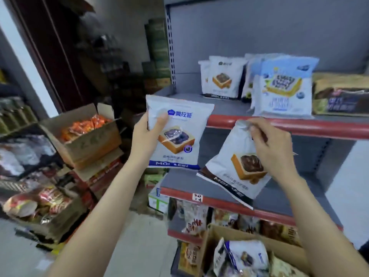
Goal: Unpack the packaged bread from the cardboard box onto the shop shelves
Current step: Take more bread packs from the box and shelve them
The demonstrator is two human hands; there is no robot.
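The red-edged middle shelf [219,202] of the grey rack serves as the landmark here. The left hand [146,134] is raised in front of that shelf's left end and grips a white bread pack with a blue band [175,134] upright, thumb across its face and fingers curled behind its left edge. The right hand [267,144] pinches the top seam of a second white pack with a brown band [237,164]; this pack hangs tilted, its lower corner dipping over the shelf's front lip, and whether it touches the shelf board cannot be told. On the top shelf [279,124], one level above, stand more packs: white ones with a dark band [223,76] towards the left, pale blue ones [283,86] to their right, and a dark flat pack [341,96] lying further right. Below the middle shelf and towards the viewer sits the open cardboard box [211,244], with several bread packs [243,256] lying loose inside. Behind the box, the shelf under the landmark holds blurred snack bags [195,220]. Well to the left of the rack, another open carton [85,140] of orange packets rests on stacked boxes, with more blurred goods around it.
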